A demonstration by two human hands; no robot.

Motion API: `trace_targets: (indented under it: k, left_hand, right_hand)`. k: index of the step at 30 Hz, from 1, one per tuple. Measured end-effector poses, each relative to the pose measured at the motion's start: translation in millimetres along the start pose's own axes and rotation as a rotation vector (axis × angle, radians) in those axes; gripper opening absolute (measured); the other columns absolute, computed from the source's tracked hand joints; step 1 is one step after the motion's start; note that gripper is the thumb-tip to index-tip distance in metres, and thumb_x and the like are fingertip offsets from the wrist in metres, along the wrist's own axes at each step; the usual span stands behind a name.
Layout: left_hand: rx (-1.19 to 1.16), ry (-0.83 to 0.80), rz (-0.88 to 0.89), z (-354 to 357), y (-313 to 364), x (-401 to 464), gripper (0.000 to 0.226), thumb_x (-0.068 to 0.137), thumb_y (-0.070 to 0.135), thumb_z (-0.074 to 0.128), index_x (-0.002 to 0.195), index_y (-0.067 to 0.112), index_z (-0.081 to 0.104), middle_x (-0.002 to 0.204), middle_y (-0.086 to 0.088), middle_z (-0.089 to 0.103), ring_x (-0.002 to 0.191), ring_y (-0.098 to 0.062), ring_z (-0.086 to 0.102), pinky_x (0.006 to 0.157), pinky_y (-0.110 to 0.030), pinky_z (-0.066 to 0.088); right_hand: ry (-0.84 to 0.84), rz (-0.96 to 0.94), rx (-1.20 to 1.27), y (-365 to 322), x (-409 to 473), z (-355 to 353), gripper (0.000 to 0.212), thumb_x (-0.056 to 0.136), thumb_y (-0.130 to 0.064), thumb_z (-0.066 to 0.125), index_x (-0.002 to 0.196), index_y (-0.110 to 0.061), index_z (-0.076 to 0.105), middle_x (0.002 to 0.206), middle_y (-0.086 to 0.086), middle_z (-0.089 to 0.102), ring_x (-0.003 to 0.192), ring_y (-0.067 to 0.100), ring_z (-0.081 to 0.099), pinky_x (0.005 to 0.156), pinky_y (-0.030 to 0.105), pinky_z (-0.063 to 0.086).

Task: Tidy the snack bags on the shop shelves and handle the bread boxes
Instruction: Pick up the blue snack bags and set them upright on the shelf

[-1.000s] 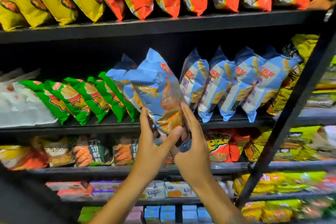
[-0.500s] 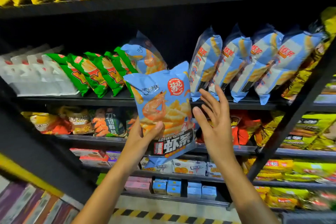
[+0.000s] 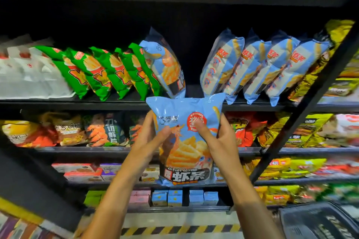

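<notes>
- A blue shrimp-stick bag [image 3: 186,137] is held upright in front of the shelves, its top edge level with the front lip of the middle shelf [image 3: 77,104].
- The bag's left side is gripped by the left hand [image 3: 149,139], thumb across the front, fingers curled behind.
- Its right side is gripped by the right hand [image 3: 219,141], thumb pressed on the red round logo.
- A gap in the blue row lies just above, between a lone leaning blue bag [image 3: 165,64] and four leaning blue bags [image 3: 258,66].
- Green bags [image 3: 101,72] are ranged left of the lone bag.
</notes>
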State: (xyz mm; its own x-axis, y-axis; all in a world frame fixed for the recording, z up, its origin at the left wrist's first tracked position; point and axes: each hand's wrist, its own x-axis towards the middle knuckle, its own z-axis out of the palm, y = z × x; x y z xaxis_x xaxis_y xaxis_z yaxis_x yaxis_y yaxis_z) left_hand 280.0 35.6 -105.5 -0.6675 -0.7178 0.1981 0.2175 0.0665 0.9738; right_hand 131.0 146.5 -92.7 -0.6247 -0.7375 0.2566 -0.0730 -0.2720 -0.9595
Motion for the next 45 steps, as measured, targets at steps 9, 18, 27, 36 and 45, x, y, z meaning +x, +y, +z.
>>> trace_targets:
  k: [9, 18, 27, 36, 45]
  left_hand:
    - [-0.057, 0.137, 0.037, -13, -3, -26, 0.040, 0.092, 0.024, 0.072, 0.129, 0.019, 0.062, 0.126, -0.003, 0.073, 0.119, -0.025, 0.068, 0.099, -0.045, 0.055]
    - [-0.049, 0.036, -0.004, -29, -12, -53, 0.043, 0.087, 0.029, 0.078, 0.126, 0.022, 0.061, 0.121, 0.002, 0.074, 0.114, -0.019, 0.071, 0.089, -0.032, 0.060]
    - [-0.024, -0.025, 0.079, -29, -5, -52, 0.037, 0.082, 0.020, 0.080, 0.116, 0.016, 0.066, 0.117, -0.001, 0.073, 0.112, -0.021, 0.070, 0.083, -0.034, 0.060]
    - [-0.110, 0.124, 0.013, -29, -5, -55, 0.030, 0.068, 0.040, 0.084, 0.095, 0.032, 0.077, 0.103, -0.003, 0.079, 0.098, -0.023, 0.076, 0.076, -0.032, 0.061]
    - [-0.147, 0.074, -0.036, -31, 0, -55, 0.028, 0.070, 0.039, 0.083, 0.096, 0.030, 0.078, 0.106, -0.006, 0.079, 0.098, -0.025, 0.076, 0.074, -0.031, 0.060]
  right_hand:
    - [-0.015, 0.061, 0.062, 12, -48, 25, 0.062, 0.090, -0.036, 0.067, 0.149, -0.032, 0.048, 0.141, -0.013, 0.063, 0.129, 0.008, 0.062, 0.099, 0.030, 0.056]
    - [0.268, 0.030, 0.081, 7, -62, 38, 0.023, 0.089, -0.025, 0.073, 0.107, -0.010, 0.072, 0.099, 0.009, 0.078, 0.093, 0.028, 0.077, 0.070, 0.034, 0.062]
    - [0.378, -0.016, 0.119, 6, -70, 49, 0.014, 0.085, -0.024, 0.077, 0.096, -0.017, 0.075, 0.095, 0.006, 0.079, 0.089, 0.025, 0.077, 0.070, 0.034, 0.062]
    - [0.190, -0.142, 0.012, -3, -66, 35, 0.015, 0.090, -0.017, 0.068, 0.100, -0.006, 0.071, 0.106, 0.006, 0.078, 0.101, 0.022, 0.075, 0.078, 0.027, 0.060]
    - [0.175, -0.166, 0.024, -7, -69, 43, 0.011, 0.096, -0.018, 0.060, 0.094, -0.008, 0.065, 0.095, -0.001, 0.079, 0.092, 0.016, 0.076, 0.074, 0.025, 0.059]
